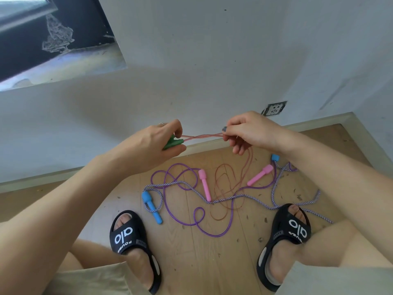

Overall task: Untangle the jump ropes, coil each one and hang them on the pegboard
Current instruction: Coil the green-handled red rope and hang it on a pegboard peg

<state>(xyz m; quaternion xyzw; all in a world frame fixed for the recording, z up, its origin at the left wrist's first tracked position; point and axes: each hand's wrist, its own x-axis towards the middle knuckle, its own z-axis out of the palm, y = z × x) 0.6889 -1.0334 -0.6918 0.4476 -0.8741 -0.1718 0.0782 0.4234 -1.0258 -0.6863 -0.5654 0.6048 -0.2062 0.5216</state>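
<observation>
The wooden floor [191, 252] ran up to a pale baseboard [319, 122] under a white wall [212, 50], which met a second wall at a corner on the right; a wall socket [274, 109] sat low near that corner. Open floor showed between the person's two black slides [127, 233], and bits of debris dotted the boards on the right.

Three ropes lay tangled on the floor between the feet. The striped rope [223, 199], white and purple, ran across the heap and past the right foot, with a blue handle [152, 206] on the left and another blue handle end [275, 157] near the right forearm. The purple rope [197, 222] looped over it, and its two pink handles [205, 185] lay apart in the middle. The thin reddish rope [223, 188] lay in loose loops among them and rose to the hands.

The left hand [161, 143] was curled round the green handles [173, 143]. The right hand [248, 132] pinched the two reddish strands, which stretched, crossing once, between both hands above the heap.
</observation>
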